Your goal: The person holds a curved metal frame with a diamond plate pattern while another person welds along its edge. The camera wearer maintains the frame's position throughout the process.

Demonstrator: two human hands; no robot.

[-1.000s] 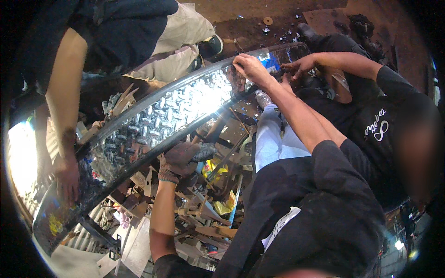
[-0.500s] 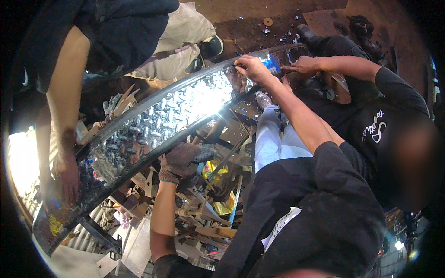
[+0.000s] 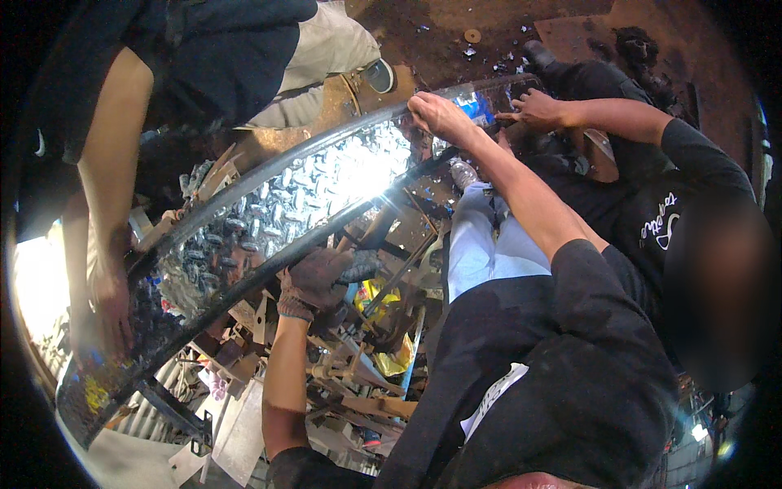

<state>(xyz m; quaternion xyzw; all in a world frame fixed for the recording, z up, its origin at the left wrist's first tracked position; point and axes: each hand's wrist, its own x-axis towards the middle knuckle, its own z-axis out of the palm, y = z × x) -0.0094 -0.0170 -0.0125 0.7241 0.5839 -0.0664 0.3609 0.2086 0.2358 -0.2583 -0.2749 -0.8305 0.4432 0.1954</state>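
At upper centre the right hand (image 3: 442,119) has fingers clamped on a metal panel's (image 3: 281,208) rim; mid-frame, the gloved left hand's (image 3: 316,281) finger state cannot be told.

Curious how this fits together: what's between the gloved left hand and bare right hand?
The dark lower rail and shiny patterned surface lie between the left hand and right hand, in the head view.

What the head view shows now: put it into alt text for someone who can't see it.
A person's right hand holds the far rim of a long, shiny, dark-framed tread panel, the gloved left hand by its near bar. Co-workers' hands are near both ends; scrap lies below.
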